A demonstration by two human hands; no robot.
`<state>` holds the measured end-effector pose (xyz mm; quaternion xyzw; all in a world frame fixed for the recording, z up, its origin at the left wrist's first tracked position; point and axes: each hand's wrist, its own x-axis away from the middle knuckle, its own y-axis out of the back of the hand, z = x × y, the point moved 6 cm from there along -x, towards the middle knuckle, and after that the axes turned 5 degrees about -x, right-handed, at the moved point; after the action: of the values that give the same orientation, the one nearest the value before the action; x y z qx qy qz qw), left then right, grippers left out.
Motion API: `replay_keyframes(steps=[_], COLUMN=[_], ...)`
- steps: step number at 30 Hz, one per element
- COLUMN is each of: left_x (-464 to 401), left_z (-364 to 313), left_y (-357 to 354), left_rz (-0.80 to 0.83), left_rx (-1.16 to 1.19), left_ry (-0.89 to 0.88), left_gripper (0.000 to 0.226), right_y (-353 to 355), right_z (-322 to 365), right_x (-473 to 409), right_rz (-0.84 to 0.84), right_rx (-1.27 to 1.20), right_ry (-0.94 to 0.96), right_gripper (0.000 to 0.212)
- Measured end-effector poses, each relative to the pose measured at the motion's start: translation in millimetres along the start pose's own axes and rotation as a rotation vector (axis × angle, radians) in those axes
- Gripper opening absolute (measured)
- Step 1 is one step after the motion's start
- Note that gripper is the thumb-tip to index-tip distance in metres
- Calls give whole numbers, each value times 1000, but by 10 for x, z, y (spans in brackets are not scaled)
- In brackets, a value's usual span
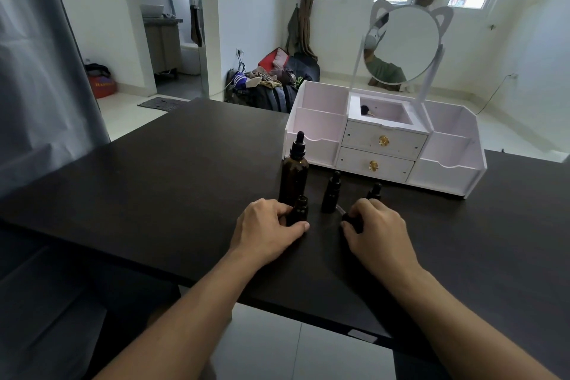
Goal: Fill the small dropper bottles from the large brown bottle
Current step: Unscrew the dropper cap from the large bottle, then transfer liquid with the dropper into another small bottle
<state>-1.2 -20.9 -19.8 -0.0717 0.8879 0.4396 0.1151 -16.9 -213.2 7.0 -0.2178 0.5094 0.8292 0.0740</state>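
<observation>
The large brown bottle [294, 174] stands upright on the dark table [172, 182] with its black dropper cap on. Just in front of it, a small dark bottle [298, 210] stands without a cap, and my left hand [266, 230] grips it from the left, thumb along its base. My right hand [374, 227] holds a black dropper cap [351, 220] low over the table, its glass pipette pointing towards the small bottles. A second small dropper bottle [331, 193] stands capped behind it. A third [373, 191] is partly hidden by my right hand.
A white cosmetic organiser [382, 145] with two drawers and a round cat-ear mirror [401, 43] stands at the back right of the table, close behind the bottles. The table's near edge runs under my forearms. Bags and clothes lie on the floor beyond.
</observation>
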Motion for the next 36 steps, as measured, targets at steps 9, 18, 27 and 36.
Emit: replay_keyframes(steps=[9,18,27,36], left_x=[7,19,26,44], left_z=[-6,-1,28,5], left_y=[19,42,22,62], left_rz=[-21,-17,40,27], left_rx=[12,88,126,138], left_ry=[17,45,85,106], left_gripper=[46,37,40,36], right_y=[25,258,203,-72], right_z=[-38,214,760,700], right_x=[87,-84,-917,-1163], right_rz=[-69,-208,-30,-7], right_rx=[-9,-23,-402,-657], right_ry=[53,134,89,-41], right_gripper=[19,16,40,20])
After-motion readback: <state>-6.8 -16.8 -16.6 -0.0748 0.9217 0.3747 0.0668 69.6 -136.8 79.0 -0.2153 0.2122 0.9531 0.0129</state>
